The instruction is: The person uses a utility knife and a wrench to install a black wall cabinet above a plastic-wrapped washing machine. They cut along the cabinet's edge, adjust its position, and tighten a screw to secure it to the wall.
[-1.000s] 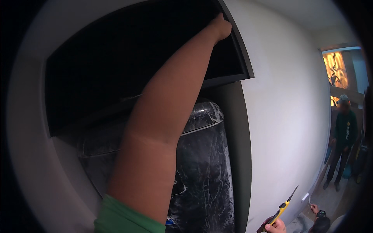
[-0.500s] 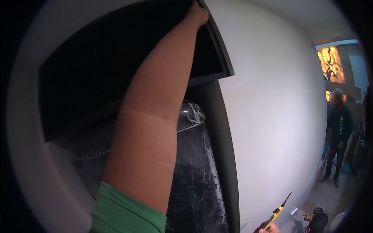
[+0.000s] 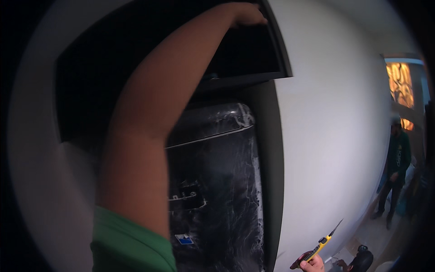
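Note:
My left arm in a green sleeve reaches up across a dark recess in the wall. At its top, my left hand is against the inner right side of the recess's black frame. Its fingers look apart and nothing shows in them, though the spot is dim. Low on the right, my right hand is closed round a yellow utility knife, its thin dark blade pointing up and right. Under the recess stands a large black appliance, perhaps a fridge, wrapped in wrinkled clear film, with a small blue-and-white sticker.
A smooth pale wall curves along the right of the niche. Farther right, a person in dark green stands near a glowing orange panel. Another person's dark head shows low on the right.
My left hand has come lower and bent over to the right along the frame, and the elbow has swung left. More of the wrapped appliance shows. The knife stays in my right hand.

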Available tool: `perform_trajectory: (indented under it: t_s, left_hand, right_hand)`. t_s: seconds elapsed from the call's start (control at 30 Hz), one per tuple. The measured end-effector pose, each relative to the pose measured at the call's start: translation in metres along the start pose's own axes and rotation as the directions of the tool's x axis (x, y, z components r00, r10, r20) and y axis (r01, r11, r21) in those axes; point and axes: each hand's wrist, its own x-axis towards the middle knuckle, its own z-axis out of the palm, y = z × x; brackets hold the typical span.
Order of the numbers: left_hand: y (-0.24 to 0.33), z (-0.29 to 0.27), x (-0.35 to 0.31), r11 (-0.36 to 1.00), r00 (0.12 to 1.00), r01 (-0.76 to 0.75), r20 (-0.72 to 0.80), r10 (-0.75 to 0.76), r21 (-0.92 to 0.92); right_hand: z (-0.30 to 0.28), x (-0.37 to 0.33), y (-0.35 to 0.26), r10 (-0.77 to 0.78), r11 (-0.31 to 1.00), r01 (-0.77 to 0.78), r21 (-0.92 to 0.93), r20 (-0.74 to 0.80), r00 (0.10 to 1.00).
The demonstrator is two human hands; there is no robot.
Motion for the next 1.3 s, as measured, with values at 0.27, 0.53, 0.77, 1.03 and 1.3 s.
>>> perform_trajectory:
  t_s: [0.27,0.53,0.77,1.03,1.3]
  left_hand:
    - [-0.071,0.020,-0.220,0.961,0.972,-0.085,-0.188,0.138,0.264]
    - [-0.109,0.039,-0.270,0.934,0.917,-0.064,-0.349,0.194,0.352]
    - [-0.104,0.035,-0.290,0.967,0.790,-0.099,-0.573,0.220,0.235]
    - [-0.055,0.087,-0.554,0.688,0.949,-0.018,-0.228,-0.216,-0.725]
    - [-0.046,0.197,-0.812,-0.100,0.562,0.798,0.794,-0.232,-0.595]
  right_hand:
    - [0.006,0.017,-0.020,-0.047,0.996,0.032,0.078,0.199,0.979]
    - [0.051,0.053,-0.036,-0.040,0.999,0.028,0.034,0.434,0.900]
    - [0.110,0.073,-0.020,-0.045,0.995,-0.022,0.101,0.614,0.788]
    - [0.164,0.094,-0.004,-0.061,0.981,-0.083,0.173,0.693,0.718]
    - [0.245,0.095,-0.009,-0.091,0.987,-0.037,0.155,0.739,0.668]
